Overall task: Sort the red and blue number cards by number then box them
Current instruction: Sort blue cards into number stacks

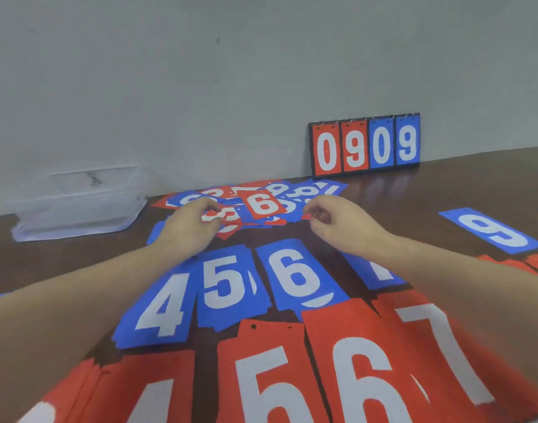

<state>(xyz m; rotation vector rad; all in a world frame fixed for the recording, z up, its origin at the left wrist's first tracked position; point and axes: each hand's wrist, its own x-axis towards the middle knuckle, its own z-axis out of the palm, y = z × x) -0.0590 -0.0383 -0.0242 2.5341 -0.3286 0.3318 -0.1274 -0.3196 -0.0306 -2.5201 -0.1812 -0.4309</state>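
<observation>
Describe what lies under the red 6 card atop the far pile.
The red 6 card rests on a jumble of overlapping red and blue number cards; most of their digits are covered, so unreadable.

Your sorted stacks of red and blue number cards [295, 276] lie in two rows nearest you on the dark wooden table [475, 190], with the loose heap of mixed cards [261, 203] behind them. The clear plastic box [78, 206] sits left of that heap, and the black-framed flip scoreboard [365, 145] stands behind it to the right, against the wall.
</observation>
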